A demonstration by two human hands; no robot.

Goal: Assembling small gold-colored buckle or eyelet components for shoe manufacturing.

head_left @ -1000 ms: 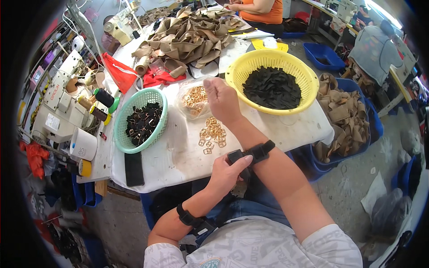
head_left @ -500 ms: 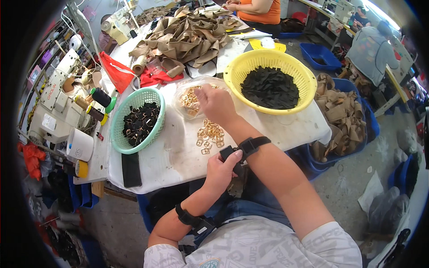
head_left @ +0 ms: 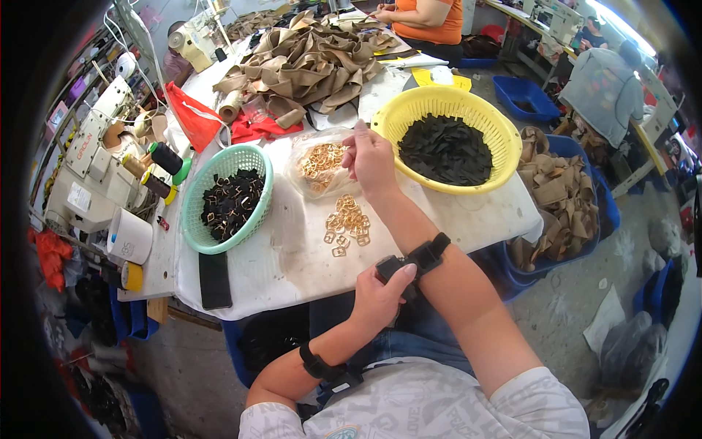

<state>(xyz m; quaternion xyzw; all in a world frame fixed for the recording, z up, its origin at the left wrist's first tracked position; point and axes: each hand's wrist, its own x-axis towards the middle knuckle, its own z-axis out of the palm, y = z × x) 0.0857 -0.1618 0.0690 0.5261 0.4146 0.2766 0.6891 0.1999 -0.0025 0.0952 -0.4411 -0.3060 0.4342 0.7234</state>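
My left hand point(head_left: 379, 296) grips a small black device point(head_left: 395, 269) strapped to my right wrist, its thumb lying over the top. My right hand point(head_left: 371, 162) is raised above the table with its fingers curled in, and nothing shows in them. Beside it lies an open clear plastic bag point(head_left: 296, 174) of gold metal buckles. A loose pile of gold buckles point(head_left: 349, 217) lies on the white table in front of the bag. To the right stands a yellow basket point(head_left: 504, 164) of black strips. A mint-green basket point(head_left: 191, 212) at left contains black pieces with gold buckles.
A black phone point(head_left: 215, 282) lies at the table's near left edge. Sewing machines point(head_left: 95, 172) and thread spools line the left side. Brown material point(head_left: 307, 69) is heaped at the back. Blue bins point(head_left: 585, 234) stand on the right floor; a person in orange point(head_left: 431, 18) is across the table.
Both hands have shifted to the right, the left one still on the wrist device. My right hand has moved off the plastic bag and turned, uncovering more buckles inside it.
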